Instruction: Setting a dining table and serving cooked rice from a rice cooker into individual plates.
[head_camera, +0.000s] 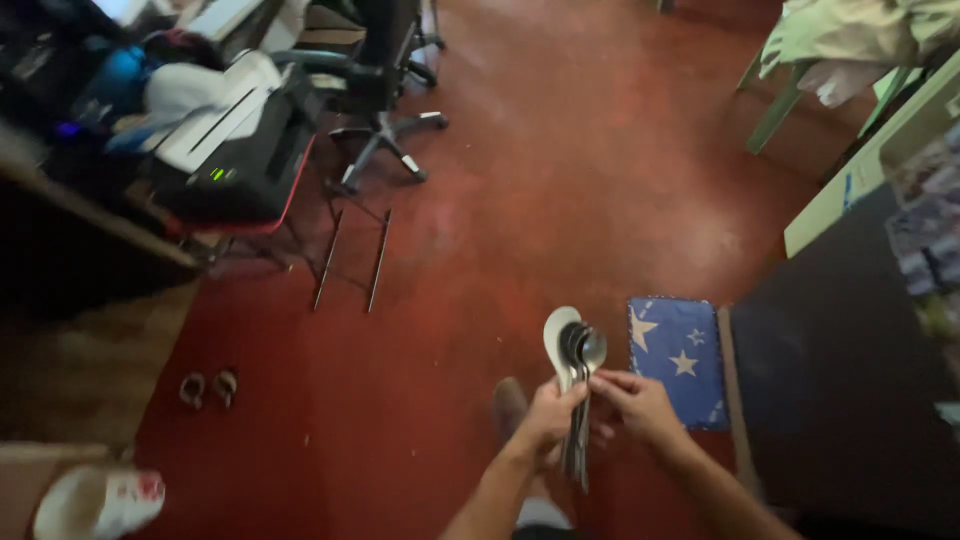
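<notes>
A bunch of spoons is up in the air above the red floor, held upright, bowls on top, handles pointing down. The front bowl is pale, broad and oval, the largest of the lot; behind it several darker metal bowls overlap, fanned slightly to the right. The slim handles run together in a tight bundle and stick out below the grip. How many spoons there are is hard to tell; the picture is blurred.

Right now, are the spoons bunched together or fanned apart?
Bunched. The spoons overlap bowl on bowl, bowls up, with handles gathered between the left hand and right hand, above the red floor.
</notes>
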